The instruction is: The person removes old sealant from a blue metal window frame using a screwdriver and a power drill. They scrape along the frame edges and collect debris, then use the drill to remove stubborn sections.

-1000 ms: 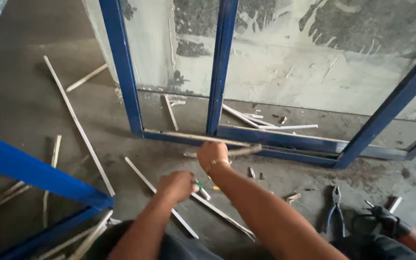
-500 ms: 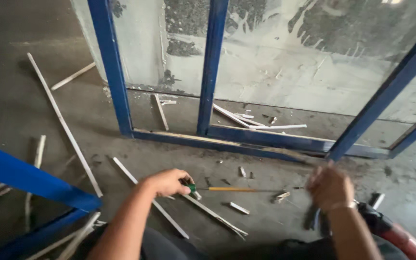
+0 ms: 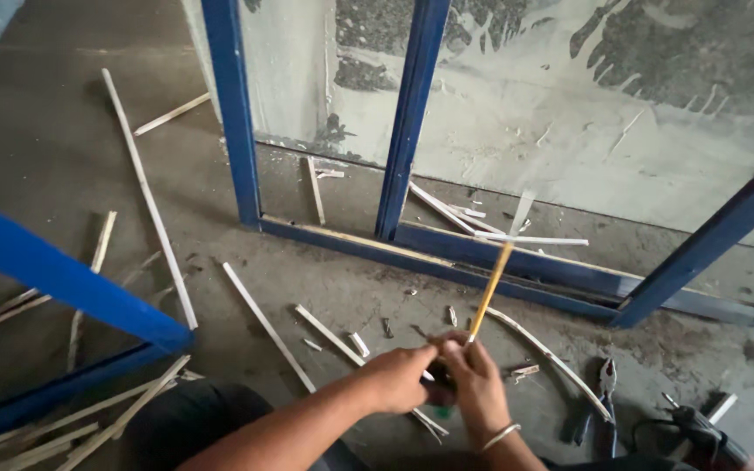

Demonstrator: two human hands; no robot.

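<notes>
1. Left hand (image 3: 399, 377) and right hand (image 3: 475, 384) pressed together, both closed around a dark, green-tipped tool handle (image 3: 440, 394), presumably to steady it.
2. Right fingers also pinching a thin wooden stick (image 3: 490, 292), angled up and away.
3. Just beyond: blue frame rail (image 3: 447, 257).
4. Rightward on the floor: pliers (image 3: 602, 403).
5. Leftward: scattered pale strips (image 3: 265, 324).

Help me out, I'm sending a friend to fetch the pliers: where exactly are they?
Start at the blue frame along the floor and follow its bottom rail to the right-hand corner. Below that corner, right of both hands, the pliers lie on the concrete. Unlike the pale strips scattered around, they are dark metal with two curved handles.
</notes>
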